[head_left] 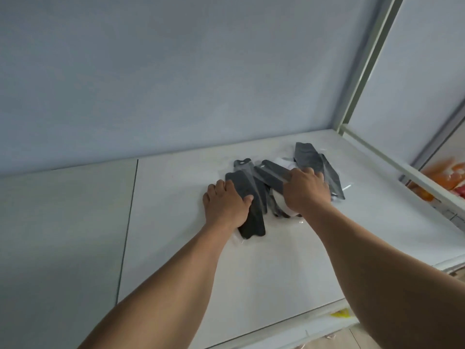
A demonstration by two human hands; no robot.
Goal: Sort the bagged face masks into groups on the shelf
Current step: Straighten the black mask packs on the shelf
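The left hand (226,205) lies palm down on a dark bagged face mask (247,205) at the near left edge of the pile, its fingers curled over the mask's left side and the thumb pressed on its dark face, so it holds that mask against the shelf. The right hand (305,191) is well apart from the left, knuckles up, its fingers curled round the end of another dark bagged mask (273,173) that slants up and left from the grip; its fingertips are hidden under the hand. Between and behind the two hands lies the pile of bagged masks (284,177), overlapping at odd angles, mostly dark grey or black in clear wrappers, with a white mask (283,206) showing under the right wrist and another pale patch deeper in the heap. One long dark mask (308,157) sticks out at the far right of the pile. All of it rests on the white shelf board (251,273), right of a thin dark seam (128,222) that splits the board. A pale blue wall (176,71) rises behind, and a white shelf post (370,61) runs up at the right. Beyond the shelf's right rail, blurred orange and red packages (448,177) show on a lower level.
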